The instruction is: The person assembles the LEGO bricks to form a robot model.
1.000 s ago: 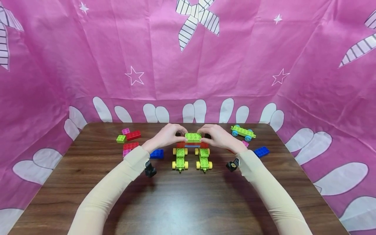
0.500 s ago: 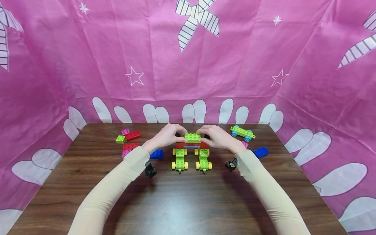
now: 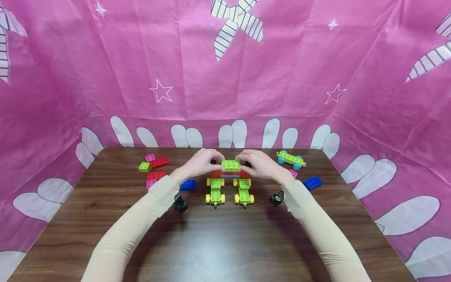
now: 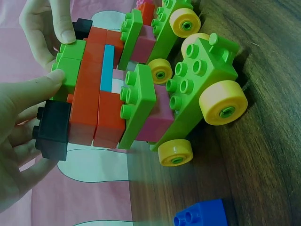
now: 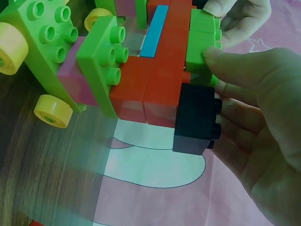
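Note:
A built structure of toy building bricks stands at the table's far middle on two green wheeled bases [image 3: 215, 197] with yellow wheels. Pink bricks [image 4: 157, 107] and green plates [image 4: 138, 106] rise from the bases. Red bricks [image 4: 87, 89] and a light blue piece [image 4: 107, 68] span them. On top, two green bricks [image 3: 231, 165] sit side by side. My left hand [image 3: 201, 162] pinches the left one, thumb in front, fingers behind. My right hand [image 3: 258, 162] pinches the right one likewise. Black bricks [image 4: 53, 129] sit at both outer ends, beside the fingers.
Left of the structure lie red bricks [image 3: 160, 162], a small green brick [image 3: 144, 167], pink bricks and a blue brick [image 3: 188, 185]. To the right are a green wheeled base with blue wheels [image 3: 291, 158] and another blue brick [image 3: 312, 182]. A pink cloth [image 3: 225, 94] hangs behind the table.

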Demonstrator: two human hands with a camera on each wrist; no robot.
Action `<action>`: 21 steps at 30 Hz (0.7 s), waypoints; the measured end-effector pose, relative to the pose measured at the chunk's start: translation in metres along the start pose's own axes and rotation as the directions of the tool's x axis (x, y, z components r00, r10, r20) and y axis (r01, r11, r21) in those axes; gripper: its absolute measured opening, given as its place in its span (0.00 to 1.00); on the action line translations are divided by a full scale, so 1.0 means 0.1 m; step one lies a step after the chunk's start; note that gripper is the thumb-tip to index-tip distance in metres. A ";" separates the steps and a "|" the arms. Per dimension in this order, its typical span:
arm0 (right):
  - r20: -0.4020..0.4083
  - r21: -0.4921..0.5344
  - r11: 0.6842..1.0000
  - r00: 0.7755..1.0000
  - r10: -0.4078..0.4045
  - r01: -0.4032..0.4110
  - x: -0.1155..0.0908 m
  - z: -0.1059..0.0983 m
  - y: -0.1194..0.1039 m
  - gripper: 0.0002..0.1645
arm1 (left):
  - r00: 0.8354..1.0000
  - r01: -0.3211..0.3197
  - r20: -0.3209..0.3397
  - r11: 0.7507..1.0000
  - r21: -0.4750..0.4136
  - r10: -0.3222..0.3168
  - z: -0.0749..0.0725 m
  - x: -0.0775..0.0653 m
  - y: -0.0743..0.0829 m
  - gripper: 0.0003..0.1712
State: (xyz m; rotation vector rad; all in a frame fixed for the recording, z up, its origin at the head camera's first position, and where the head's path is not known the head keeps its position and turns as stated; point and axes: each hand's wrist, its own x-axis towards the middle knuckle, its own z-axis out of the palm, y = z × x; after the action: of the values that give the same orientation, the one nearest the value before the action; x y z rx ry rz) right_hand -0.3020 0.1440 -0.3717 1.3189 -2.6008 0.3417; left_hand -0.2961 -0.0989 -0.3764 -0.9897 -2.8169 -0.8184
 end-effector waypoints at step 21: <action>-0.022 -0.058 0.997 0.999 0.048 -0.049 0.02 0.01 -0.05 0.15 | 1.000 -0.008 -0.015 0.999 0.054 0.009 0.02 -0.01 0.01 0.17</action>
State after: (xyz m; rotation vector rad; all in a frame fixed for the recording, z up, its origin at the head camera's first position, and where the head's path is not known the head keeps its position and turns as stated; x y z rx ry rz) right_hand -0.2990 0.1397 -0.3714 1.2284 -2.6083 0.2828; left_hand -0.2948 -0.0975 -0.3780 -0.9828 -2.8040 -0.7420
